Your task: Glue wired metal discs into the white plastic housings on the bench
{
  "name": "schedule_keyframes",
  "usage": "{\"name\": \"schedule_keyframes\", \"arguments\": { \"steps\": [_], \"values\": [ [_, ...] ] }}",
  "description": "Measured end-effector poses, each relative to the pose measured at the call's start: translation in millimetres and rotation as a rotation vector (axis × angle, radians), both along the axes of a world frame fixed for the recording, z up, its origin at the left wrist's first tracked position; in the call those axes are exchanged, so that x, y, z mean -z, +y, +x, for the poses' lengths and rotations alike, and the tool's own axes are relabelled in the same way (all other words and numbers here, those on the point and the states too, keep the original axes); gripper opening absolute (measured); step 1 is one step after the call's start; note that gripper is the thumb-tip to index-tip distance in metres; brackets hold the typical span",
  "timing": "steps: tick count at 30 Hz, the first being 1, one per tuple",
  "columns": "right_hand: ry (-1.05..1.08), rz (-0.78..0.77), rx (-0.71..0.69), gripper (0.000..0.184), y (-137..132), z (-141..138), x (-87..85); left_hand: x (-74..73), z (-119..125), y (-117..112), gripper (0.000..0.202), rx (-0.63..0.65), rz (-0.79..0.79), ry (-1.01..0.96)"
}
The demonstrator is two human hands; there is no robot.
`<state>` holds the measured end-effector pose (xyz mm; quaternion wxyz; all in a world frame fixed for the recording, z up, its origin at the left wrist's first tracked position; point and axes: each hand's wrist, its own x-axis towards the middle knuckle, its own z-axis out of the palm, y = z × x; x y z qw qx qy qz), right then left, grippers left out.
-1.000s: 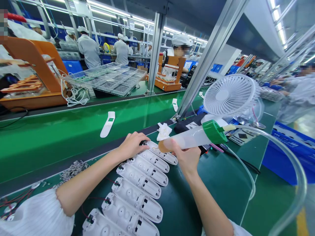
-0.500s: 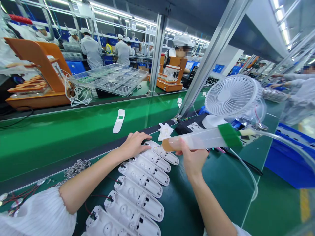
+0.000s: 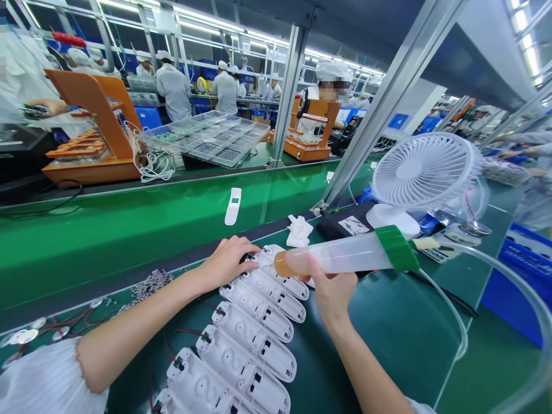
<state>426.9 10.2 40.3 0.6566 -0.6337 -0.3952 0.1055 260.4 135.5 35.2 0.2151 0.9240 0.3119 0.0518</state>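
Observation:
My right hand point(image 3: 334, 290) is wrapped round a dispensing syringe point(image 3: 340, 254), a clear barrel with an amber front end and a green cap. The syringe lies nearly level, its tip pointing left over the far end of a white plastic shell point(image 3: 294, 286). My left hand point(image 3: 228, 263) has thumb and fingers closed at the upper left end of the shells, close to the tip; the exact contact is partly hidden. Several matching shells point(image 3: 254, 339) lie side by side in a slanting row towards me, some with thin red wires at their left ends.
Behind the row runs a green conveyor belt point(image 3: 129, 230) carrying a white cover point(image 3: 233, 207). A white fan point(image 3: 425, 169), crumpled tissue point(image 3: 299, 230) and metal post point(image 3: 379, 115) stand beyond. A clear hose point(image 3: 509, 259) trails right. Wired discs point(image 3: 26, 336) lie left. Co-workers work behind.
The syringe tip has moved left and slightly towards me along the row of shells. My left hand stays near the shell ends. The view has shifted, and the white cover has travelled right on the belt.

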Motion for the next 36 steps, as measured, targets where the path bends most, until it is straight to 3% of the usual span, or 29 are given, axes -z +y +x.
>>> {"name": "schedule_keyframes", "arguments": {
  "steps": [8,26,36],
  "values": [
    [-0.052,-0.080,0.048,0.035,3.7,5.2,12.4,1.3,0.4,1.0,0.028,0.006,0.006,-0.026],
    [-0.123,-0.124,0.038,0.038,2.4,5.9,7.3,1.3,0.1,1.2,0.028,0.014,0.018,-0.019],
    [-0.143,-0.062,0.066,0.037,7.9,3.8,12.2,-2.4,1.9,-1.3,0.028,0.006,0.021,0.003]
  ]
}}
